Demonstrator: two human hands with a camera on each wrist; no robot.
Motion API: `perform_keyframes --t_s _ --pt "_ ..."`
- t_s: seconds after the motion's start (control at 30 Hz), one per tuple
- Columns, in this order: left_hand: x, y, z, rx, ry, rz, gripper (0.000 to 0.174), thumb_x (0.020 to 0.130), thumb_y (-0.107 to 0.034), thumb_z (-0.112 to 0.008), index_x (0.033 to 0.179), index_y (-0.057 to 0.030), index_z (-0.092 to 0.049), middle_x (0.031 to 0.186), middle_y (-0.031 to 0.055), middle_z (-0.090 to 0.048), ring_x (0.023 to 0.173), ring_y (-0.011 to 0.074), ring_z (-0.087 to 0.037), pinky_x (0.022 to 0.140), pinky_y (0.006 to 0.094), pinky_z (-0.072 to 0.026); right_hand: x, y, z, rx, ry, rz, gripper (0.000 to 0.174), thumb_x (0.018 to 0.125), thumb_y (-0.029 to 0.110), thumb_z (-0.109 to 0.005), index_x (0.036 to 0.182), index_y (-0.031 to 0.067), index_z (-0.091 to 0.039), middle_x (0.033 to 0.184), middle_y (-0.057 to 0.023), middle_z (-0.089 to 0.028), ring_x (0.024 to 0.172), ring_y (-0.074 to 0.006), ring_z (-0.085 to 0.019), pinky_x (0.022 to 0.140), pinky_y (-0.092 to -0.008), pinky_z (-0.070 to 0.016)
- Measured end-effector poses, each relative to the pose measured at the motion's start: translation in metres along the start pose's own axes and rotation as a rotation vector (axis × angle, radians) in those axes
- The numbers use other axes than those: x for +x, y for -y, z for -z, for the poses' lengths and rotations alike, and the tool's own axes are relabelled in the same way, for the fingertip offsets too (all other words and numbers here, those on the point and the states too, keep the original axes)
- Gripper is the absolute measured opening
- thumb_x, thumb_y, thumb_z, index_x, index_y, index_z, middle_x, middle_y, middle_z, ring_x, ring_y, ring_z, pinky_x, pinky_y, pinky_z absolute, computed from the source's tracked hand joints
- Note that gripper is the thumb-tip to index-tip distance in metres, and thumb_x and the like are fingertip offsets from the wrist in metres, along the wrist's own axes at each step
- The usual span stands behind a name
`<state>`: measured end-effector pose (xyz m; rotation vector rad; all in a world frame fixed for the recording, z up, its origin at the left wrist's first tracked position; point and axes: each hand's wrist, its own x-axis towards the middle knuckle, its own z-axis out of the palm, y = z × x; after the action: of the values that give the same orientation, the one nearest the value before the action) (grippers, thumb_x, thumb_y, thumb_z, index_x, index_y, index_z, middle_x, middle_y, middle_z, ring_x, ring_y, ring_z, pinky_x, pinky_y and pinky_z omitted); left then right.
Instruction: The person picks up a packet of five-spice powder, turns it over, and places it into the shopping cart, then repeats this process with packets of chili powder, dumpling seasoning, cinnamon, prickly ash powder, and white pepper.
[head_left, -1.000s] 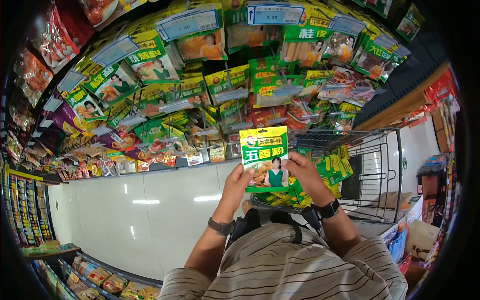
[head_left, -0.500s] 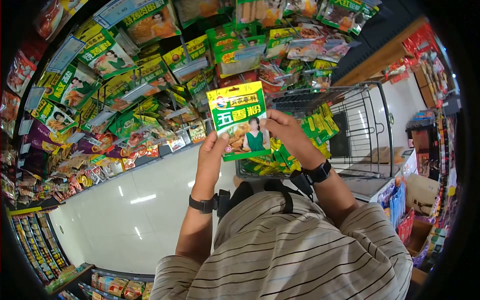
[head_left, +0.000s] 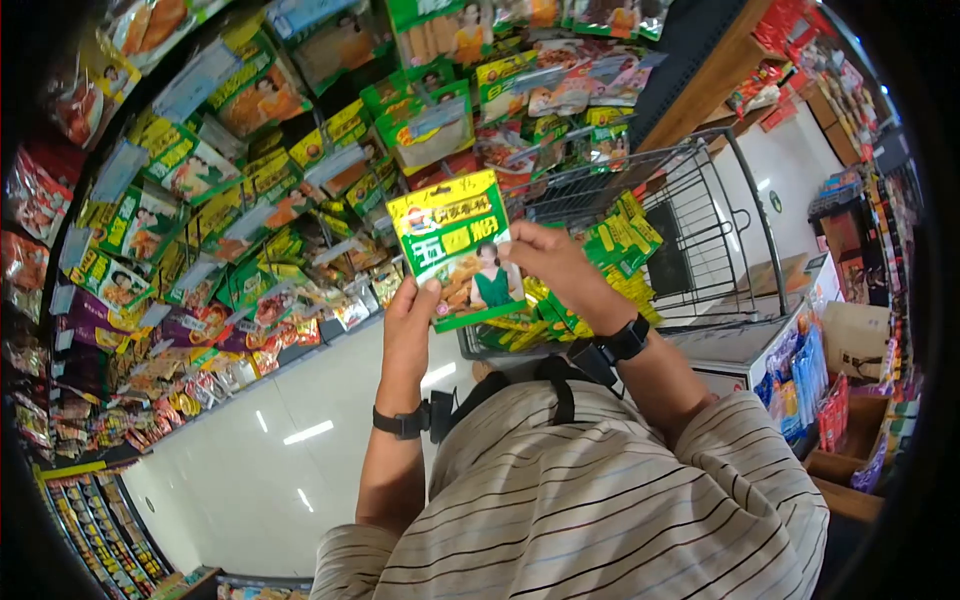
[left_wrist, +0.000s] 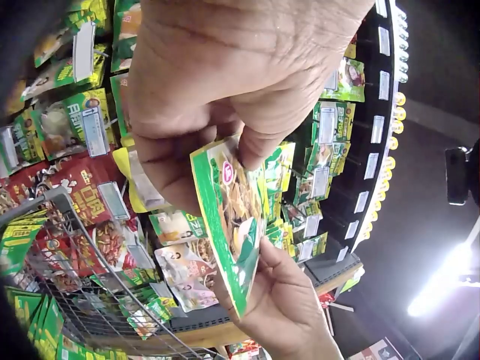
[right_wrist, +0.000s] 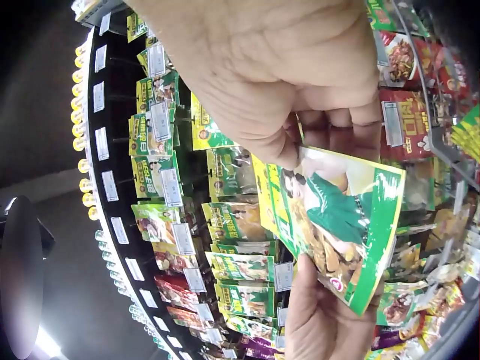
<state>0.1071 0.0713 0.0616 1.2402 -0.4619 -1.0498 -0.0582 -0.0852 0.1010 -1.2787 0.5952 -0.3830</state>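
A flat green and yellow spice packet with a picture of cooked food and a figure in a green apron is held upright between both hands, its printed front facing up at the head view. My left hand pinches its lower left edge, thumb on the front. On the right edge, around mid-height, my right hand pinches it with thumb and fingers. From the left wrist view the packet is seen at a slant, and the right wrist view shows its front too. The fingers behind it are mostly hidden.
A wire shopping cart stands just beyond my right hand, with several green and yellow packets inside. Hanging spice packets with price tags fill the rack in front and to the left. Pale tiled floor lies at the left.
Both hands have kept the packet while it shifted left and up in the head view and tilted slightly. The head view has turned, so the rack and cart have shifted left and up.
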Motion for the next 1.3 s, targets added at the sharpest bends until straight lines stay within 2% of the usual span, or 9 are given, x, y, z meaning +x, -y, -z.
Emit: perform_keyframes --t_s 0.07,0.13,0.37,0.63,0.87,1.0,1.17,1.27,1.3 --pt "0.002 0.002 0.006 0.126 0.018 0.029 0.030 0.098 -0.017 -0.056 0.125 -0.0037 -0.058 0.112 0.0002 -0.064 0.101 0.0067 -0.057 0.086 0.0228 -0.0448 0.000 -0.006 0.004 -0.038 -0.006 0.080 0.019 0.098 0.020 -0.058 0.107 0.0053 -0.065 0.099 0.0035 -0.065 0.089 -0.0040 -0.057 0.079 -0.0218 -0.0462" --pt "0.000 -0.001 -0.005 0.104 -0.006 -0.042 0.024 0.097 -0.017 -0.058 0.117 -0.0035 -0.061 0.099 -0.0021 -0.062 0.084 0.0052 -0.052 0.074 0.0207 -0.0429 0.001 -0.014 0.010 -0.070 -0.015 0.115 0.017 0.098 0.019 -0.058 0.106 0.0057 -0.064 0.097 0.0040 -0.064 0.087 -0.0040 -0.056 0.077 -0.0217 -0.0468" --pt "0.002 -0.023 -0.033 0.107 0.043 -0.045 0.030 0.098 -0.016 -0.056 0.125 -0.0019 -0.060 0.112 0.0011 -0.065 0.097 0.0087 -0.057 0.085 0.0259 -0.0455 0.002 -0.009 0.031 0.007 0.025 0.100 0.015 0.099 0.018 -0.055 0.100 0.0057 -0.062 0.083 0.0067 -0.054 0.075 -0.0020 -0.047 0.064 -0.0226 -0.0398" --pt "0.006 -0.062 -0.085 0.069 0.084 -0.127 0.028 0.098 -0.015 -0.057 0.121 -0.0003 -0.062 0.113 0.0047 -0.066 0.099 0.0109 -0.061 0.086 0.0272 -0.0480 -0.020 0.046 0.057 0.010 0.048 0.182 0.018 0.099 0.019 -0.057 0.107 0.0047 -0.064 0.089 0.0055 -0.062 0.079 -0.0021 -0.053 0.067 -0.0204 -0.0422" --pt "0.021 -0.104 -0.128 0.373 0.226 -0.263 0.028 0.098 -0.015 -0.058 0.122 -0.0017 -0.062 0.111 0.0028 -0.066 0.097 0.0095 -0.060 0.085 0.0265 -0.0479 -0.039 0.094 0.090 0.018 0.029 0.301 0.016 0.098 0.019 -0.058 0.102 0.0050 -0.064 0.086 0.0056 -0.062 0.073 -0.0015 -0.054 0.062 -0.0198 -0.0407" --pt "0.017 -0.132 -0.166 0.345 0.248 -0.222 0.028 0.097 -0.019 -0.061 0.119 -0.0017 -0.063 0.108 0.0009 -0.066 0.092 0.0068 -0.057 0.082 0.0255 -0.0448 -0.050 0.121 0.115 -0.012 0.031 0.311 0.014 0.098 0.020 -0.058 0.098 0.0065 -0.063 0.085 0.0054 -0.061 0.073 -0.0008 -0.053 0.061 -0.0193 -0.0393" --pt "0.027 -0.144 -0.207 0.380 0.295 -0.387 0.028 0.097 -0.019 -0.061 0.120 -0.0023 -0.063 0.109 0.0001 -0.066 0.091 0.0071 -0.058 0.082 0.0252 -0.0449 -0.066 0.155 0.140 -0.092 0.000 0.396 0.015 0.099 0.021 -0.058 0.096 0.0068 -0.062 0.082 0.0082 -0.055 0.074 -0.0001 -0.045 0.063 -0.0200 -0.0368" --pt "0.034 -0.156 -0.225 0.448 0.331 -0.369 0.030 0.098 -0.015 -0.058 0.125 -0.0023 -0.061 0.118 0.0024 -0.065 0.104 0.0100 -0.058 0.093 0.0287 -0.0447 -0.060 0.165 0.165 -0.160 -0.009 0.456 0.015 0.099 0.019 -0.056 0.096 0.0043 -0.061 0.081 0.0076 -0.054 0.075 0.0005 -0.044 0.062 -0.0201 -0.0369" --pt "0.037 -0.156 -0.235 0.452 0.307 -0.430 0.030 0.099 -0.022 -0.057 0.122 -0.0032 -0.063 0.106 0.0015 -0.067 0.092 0.0078 -0.060 0.081 0.0251 -0.0476 -0.062 0.173 0.171 -0.149 0.000 0.482 0.015 0.099 0.017 -0.056 0.100 0.0036 -0.062 0.083 0.0076 -0.055 0.077 0.0001 -0.045 0.065 -0.0208 -0.0386"
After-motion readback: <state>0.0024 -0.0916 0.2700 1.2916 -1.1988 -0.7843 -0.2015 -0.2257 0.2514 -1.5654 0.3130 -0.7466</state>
